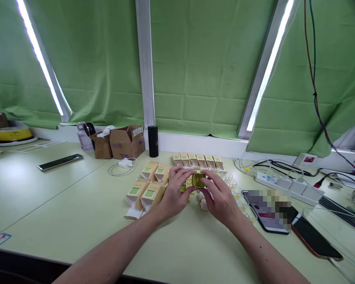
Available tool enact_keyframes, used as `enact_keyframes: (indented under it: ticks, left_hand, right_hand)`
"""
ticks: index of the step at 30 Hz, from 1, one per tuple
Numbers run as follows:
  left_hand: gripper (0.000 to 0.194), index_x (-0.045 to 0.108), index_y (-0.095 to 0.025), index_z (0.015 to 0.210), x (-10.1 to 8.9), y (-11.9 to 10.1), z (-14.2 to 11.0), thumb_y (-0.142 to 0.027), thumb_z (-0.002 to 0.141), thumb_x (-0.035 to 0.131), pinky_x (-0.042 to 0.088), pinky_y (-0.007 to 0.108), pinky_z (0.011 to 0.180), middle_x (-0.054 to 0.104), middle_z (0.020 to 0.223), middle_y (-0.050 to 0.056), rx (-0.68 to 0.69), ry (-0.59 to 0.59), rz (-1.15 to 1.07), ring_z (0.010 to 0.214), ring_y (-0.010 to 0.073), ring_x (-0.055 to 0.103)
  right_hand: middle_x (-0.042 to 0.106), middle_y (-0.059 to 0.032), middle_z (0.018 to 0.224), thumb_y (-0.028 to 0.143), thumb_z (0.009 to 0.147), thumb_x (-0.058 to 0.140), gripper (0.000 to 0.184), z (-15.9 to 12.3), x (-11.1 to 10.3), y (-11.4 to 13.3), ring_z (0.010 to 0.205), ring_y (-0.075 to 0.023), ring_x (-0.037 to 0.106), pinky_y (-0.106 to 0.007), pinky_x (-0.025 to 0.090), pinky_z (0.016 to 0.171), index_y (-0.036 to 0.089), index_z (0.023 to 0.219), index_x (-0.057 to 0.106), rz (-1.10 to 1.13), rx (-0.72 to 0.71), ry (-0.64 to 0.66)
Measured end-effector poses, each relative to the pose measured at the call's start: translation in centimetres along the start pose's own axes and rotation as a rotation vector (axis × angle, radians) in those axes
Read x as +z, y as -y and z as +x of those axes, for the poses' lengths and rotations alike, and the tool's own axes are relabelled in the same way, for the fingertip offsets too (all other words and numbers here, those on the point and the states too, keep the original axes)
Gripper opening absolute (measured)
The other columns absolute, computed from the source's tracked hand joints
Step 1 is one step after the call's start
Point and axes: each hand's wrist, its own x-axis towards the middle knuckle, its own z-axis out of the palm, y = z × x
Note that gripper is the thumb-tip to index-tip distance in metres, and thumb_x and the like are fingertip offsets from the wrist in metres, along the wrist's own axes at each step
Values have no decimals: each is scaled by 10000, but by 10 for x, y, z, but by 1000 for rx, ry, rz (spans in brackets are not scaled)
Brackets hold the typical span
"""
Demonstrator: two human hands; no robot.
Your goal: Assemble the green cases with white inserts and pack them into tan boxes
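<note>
Over the middle of the table, my left hand [177,191] and my right hand [221,196] pinch a small olive-green open case [198,180] between thumbs and fingers. Its hollow side faces me. A yellowish gridded piece [189,182] shows beside it, partly hidden by my left fingers. Left of my left hand stand small tan cartons with green labels [153,193], with flaps open. Small white pieces [204,204] lie below my right hand. Clear plastic cups with yellowish centres [231,182] curve around its right side, partly covered by it.
Behind my hands runs a row of open tan cartons [197,161]. Further back stand brown cardboard boxes [127,142] and a black cylinder [153,141]. On the right lie a phone [264,213], another phone [316,238], a power strip [288,188] and loose cables.
</note>
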Motion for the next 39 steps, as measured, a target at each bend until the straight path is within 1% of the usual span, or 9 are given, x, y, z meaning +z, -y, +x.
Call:
enact_keyframes:
  ticks: [8,14,18,27,32,39]
  left_hand:
    - [384,626,-225,1350,-1,-2,0,-195,968,660,500,535,1041,701,1240,122,-20,1,13,1237,320,512]
    - [380,642,-231,1351,0,-2,-2,-215,971,652,496,541,1043,712,1233,125,-34,1,14,1237,322,519]
    - [374,645,-225,1346,1,0,-3,-234,973,661,494,540,1042,712,1230,130,-42,-3,8,1234,321,521]
    - [362,641,-215,1337,0,-2,-1,-220,976,664,493,521,1042,708,1232,121,-38,-7,-5,1248,314,509]
    - [369,643,-222,1336,0,-2,-1,-223,968,676,497,526,1039,709,1227,120,-41,-12,-6,1240,318,506]
    - [361,652,-223,1337,0,-3,-2,-242,977,664,501,533,1027,716,1226,127,-54,-19,-3,1230,321,506]
  right_hand:
    - [643,-199,1316,79,999,549,350,-2,1,-1,1224,-316,656,-495,623,965,200,1323,603,-21,-19,9]
    - [631,-194,1317,90,1009,512,388,-3,3,0,1220,-320,657,-511,623,958,224,1362,601,19,19,39]
    - [620,-197,1327,80,1009,502,392,-3,3,0,1238,-321,646,-513,618,971,216,1365,597,41,21,50]
    - [663,-185,1318,98,1003,561,304,-3,2,0,1224,-305,672,-484,628,966,209,1277,631,-3,0,-28]
    - [657,-179,1338,100,1005,560,326,-4,3,0,1245,-314,668,-503,628,970,234,1291,641,-13,5,-20]
    - [646,-187,1333,77,993,546,365,-3,2,1,1240,-318,666,-499,636,947,231,1305,654,-2,-9,-23]
